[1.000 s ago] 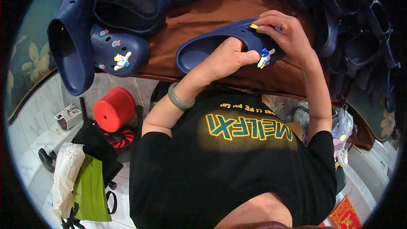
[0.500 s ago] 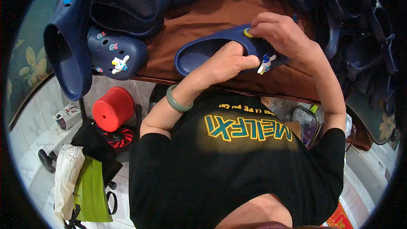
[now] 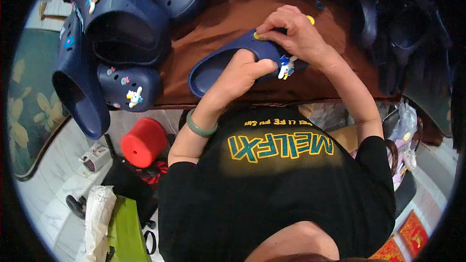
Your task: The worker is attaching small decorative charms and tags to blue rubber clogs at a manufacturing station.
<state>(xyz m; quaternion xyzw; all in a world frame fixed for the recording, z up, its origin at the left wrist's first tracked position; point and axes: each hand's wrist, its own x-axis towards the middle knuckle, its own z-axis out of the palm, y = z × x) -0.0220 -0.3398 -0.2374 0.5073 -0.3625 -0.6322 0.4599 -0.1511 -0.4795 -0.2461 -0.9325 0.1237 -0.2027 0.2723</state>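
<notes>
A navy foam clog [image 3: 206, 77] lies on the brown cloth in front of me, its heel to the left. My left hand [image 3: 245, 70] is closed on it, with its fingers hidden inside the opening and its thumb along the rim. With fingertips and thumb, my right hand [image 3: 296, 31] pinches a small yellow shoe charm [image 3: 257, 35] against the top of the clog. A white and blue figure charm [image 3: 286, 67] sits on the clog near my left thumb. Another small yellow piece [image 3: 310, 20] shows by the back of my right hand.
Navy clogs with charms, such as one with a white figure [image 3: 128, 87], are piled at the left. More dark clogs [image 3: 407, 29] crowd the right side. Brown cloth [image 3: 213, 24] covers the table. Below stand a red stool [image 3: 143, 143] and a green bag [image 3: 127, 233].
In the picture, my hands and the clog have shifted a little left. The right hand stays pinched at the yellow charm. The piled clogs appear lower, as the view has moved.
</notes>
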